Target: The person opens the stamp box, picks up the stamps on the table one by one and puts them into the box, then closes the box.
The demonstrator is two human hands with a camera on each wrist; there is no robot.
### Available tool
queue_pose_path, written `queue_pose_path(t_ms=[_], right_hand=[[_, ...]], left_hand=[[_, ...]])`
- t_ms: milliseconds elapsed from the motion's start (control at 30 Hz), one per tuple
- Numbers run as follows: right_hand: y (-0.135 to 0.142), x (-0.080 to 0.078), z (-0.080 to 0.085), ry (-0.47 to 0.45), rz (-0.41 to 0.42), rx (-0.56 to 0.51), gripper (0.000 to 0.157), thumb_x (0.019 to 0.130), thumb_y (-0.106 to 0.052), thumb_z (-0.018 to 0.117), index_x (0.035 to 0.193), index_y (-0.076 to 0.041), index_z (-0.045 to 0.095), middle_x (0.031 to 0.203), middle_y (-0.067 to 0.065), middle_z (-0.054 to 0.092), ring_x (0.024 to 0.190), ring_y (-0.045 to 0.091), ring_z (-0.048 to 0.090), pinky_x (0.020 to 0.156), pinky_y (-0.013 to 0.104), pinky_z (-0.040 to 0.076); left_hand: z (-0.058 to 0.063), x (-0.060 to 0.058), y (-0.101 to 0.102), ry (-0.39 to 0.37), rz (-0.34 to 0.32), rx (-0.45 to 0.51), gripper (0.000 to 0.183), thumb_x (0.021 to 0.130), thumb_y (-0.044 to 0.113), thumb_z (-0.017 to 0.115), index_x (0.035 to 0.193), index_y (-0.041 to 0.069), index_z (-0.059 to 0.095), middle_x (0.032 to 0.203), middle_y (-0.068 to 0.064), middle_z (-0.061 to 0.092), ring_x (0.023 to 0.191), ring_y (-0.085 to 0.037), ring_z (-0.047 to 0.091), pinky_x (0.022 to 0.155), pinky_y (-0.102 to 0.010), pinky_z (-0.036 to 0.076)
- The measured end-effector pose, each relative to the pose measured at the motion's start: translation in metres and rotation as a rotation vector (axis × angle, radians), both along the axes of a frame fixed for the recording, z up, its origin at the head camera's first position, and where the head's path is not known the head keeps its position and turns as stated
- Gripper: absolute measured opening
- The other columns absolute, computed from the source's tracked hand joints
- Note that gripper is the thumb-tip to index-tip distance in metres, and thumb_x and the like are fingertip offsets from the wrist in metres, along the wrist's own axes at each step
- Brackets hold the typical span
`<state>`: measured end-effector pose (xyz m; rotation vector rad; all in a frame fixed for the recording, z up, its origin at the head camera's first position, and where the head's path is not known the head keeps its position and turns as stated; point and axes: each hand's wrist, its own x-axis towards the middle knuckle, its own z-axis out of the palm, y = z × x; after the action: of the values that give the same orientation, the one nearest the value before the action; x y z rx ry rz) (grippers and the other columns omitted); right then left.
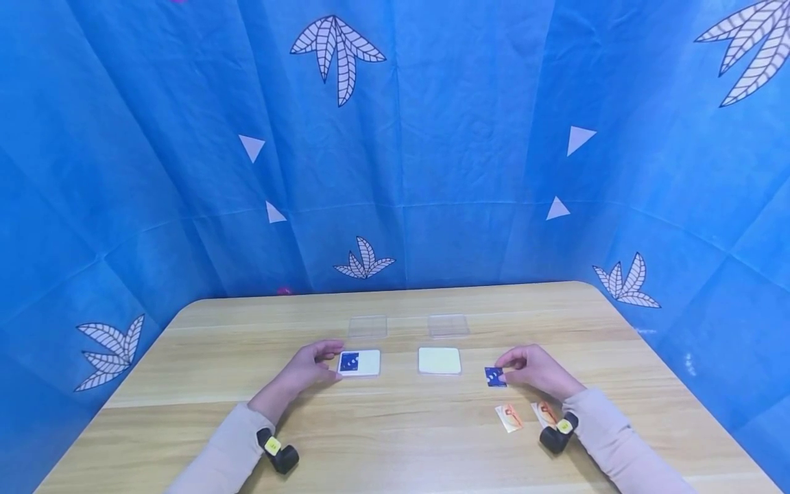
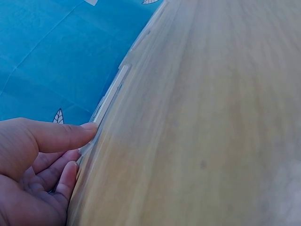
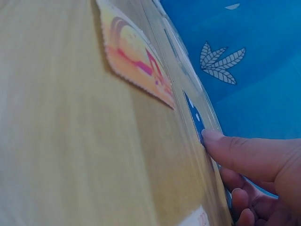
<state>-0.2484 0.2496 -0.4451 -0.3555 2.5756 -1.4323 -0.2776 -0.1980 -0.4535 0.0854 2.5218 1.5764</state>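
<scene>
My left hand (image 1: 311, 365) grips the left end of a shallow clear plastic case (image 1: 369, 362) with a white inside, thumb on its near side and fingers at the far corner. A blue stamp (image 1: 349, 361) with white marks lies on the left half of that case. In the left wrist view the thumb (image 2: 70, 136) presses the edge of the case (image 2: 110, 96). Right of the second case, my right hand (image 1: 533, 370) pinches another blue stamp (image 1: 494, 377) by its right side, low over the table. The right wrist view shows the thumb (image 3: 249, 153) on this stamp (image 3: 194, 115).
A second clear case (image 1: 439, 360) with a pale yellowish inside sits mid-table. Two clear lids (image 1: 367, 326) (image 1: 448, 325) lie behind the cases. Nearer the front right are two orange-and-white stamps (image 1: 509, 417) (image 1: 544, 414), one partly behind the wrist camera. A blue curtain (image 1: 432, 171) surrounds the wooden table.
</scene>
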Motion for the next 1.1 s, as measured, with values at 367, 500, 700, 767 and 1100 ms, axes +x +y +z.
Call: queue_pose_path(t_ms=[367, 500, 700, 767, 1100], right_hand=[[-0.0027, 0.0033, 0.0029, -0.016, -0.005, -0.022, 0.026, 0.073, -0.005, 0.072, 0.098, 0.000, 0.066, 0.088, 0.010, 0.062, 0.077, 0.020, 0.050, 0.068, 0.026, 0.042], [-0.0031, 0.0041, 0.0036, -0.019, -0.007, -0.030, 0.025, 0.073, -0.004, 0.072, 0.098, -0.001, 0.066, 0.088, 0.009, 0.061, 0.077, 0.019, 0.049, 0.068, 0.026, 0.042], [-0.0026, 0.0033, 0.0017, -0.011, 0.014, -0.042, 0.026, 0.074, -0.002, 0.071, 0.099, 0.001, 0.064, 0.090, 0.011, 0.062, 0.078, 0.019, 0.051, 0.067, 0.024, 0.044], [-0.0026, 0.0029, 0.0014, -0.010, 0.018, -0.049, 0.027, 0.074, -0.001, 0.070, 0.100, 0.001, 0.064, 0.090, 0.011, 0.062, 0.078, 0.019, 0.051, 0.067, 0.023, 0.045], [-0.0021, 0.0016, -0.0001, -0.008, 0.030, -0.072, 0.026, 0.074, 0.000, 0.070, 0.099, 0.003, 0.066, 0.089, 0.012, 0.064, 0.079, 0.018, 0.055, 0.069, 0.023, 0.048]], left_hand=[[-0.0010, 0.0009, 0.0003, 0.003, 0.004, 0.008, 0.064, 0.068, -0.002, 0.078, 0.127, 0.010, 0.057, 0.126, -0.010, 0.059, 0.118, -0.029, 0.050, 0.099, -0.044, 0.045], [-0.0032, 0.0001, 0.0002, 0.000, 0.014, 0.008, 0.063, 0.068, -0.002, 0.078, 0.126, 0.011, 0.058, 0.125, -0.008, 0.060, 0.118, -0.028, 0.050, 0.100, -0.044, 0.045], [-0.0035, -0.0002, 0.0001, -0.004, 0.013, 0.004, 0.063, 0.068, -0.002, 0.077, 0.127, 0.012, 0.058, 0.125, -0.007, 0.060, 0.118, -0.028, 0.050, 0.101, -0.043, 0.045], [-0.0020, 0.0005, 0.0003, -0.002, 0.010, 0.005, 0.063, 0.069, -0.002, 0.077, 0.127, 0.011, 0.058, 0.125, -0.008, 0.060, 0.118, -0.029, 0.050, 0.101, -0.044, 0.044], [0.0009, 0.0005, -0.0001, 0.028, -0.026, 0.022, 0.063, 0.068, -0.003, 0.076, 0.127, 0.004, 0.056, 0.125, -0.014, 0.059, 0.117, -0.031, 0.050, 0.100, -0.043, 0.045]])
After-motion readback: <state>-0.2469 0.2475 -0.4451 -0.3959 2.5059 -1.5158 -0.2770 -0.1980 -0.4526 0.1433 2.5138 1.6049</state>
